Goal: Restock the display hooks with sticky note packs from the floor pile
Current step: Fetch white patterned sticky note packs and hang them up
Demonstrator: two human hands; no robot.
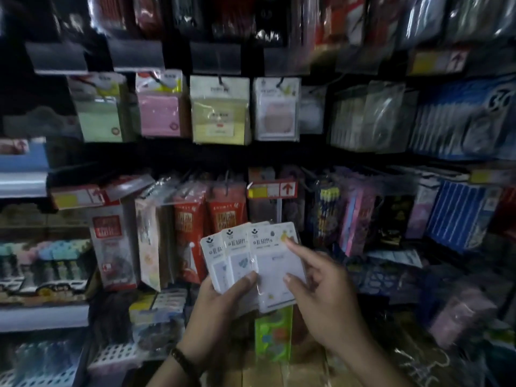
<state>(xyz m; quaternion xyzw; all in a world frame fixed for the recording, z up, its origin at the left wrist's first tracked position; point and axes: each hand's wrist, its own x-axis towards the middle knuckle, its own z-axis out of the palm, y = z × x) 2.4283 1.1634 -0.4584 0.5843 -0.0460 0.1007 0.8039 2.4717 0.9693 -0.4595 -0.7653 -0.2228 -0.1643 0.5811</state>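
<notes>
Now L hand (223,300) grips a fan of packs (243,255), thumb curled over the fronts, prob. spread so one peels off easily. R hand (321,289) pinches the front one, thumb and index, well below the hooks (220,79).

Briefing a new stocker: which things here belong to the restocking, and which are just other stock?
Job: white sticky note packs, held by left hand and right hand; hanging sticky note row.
Not the job: red packs; pencil packs; blue packs.

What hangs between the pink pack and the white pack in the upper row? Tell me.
A pale yellow pack, seen in the head view.
</notes>
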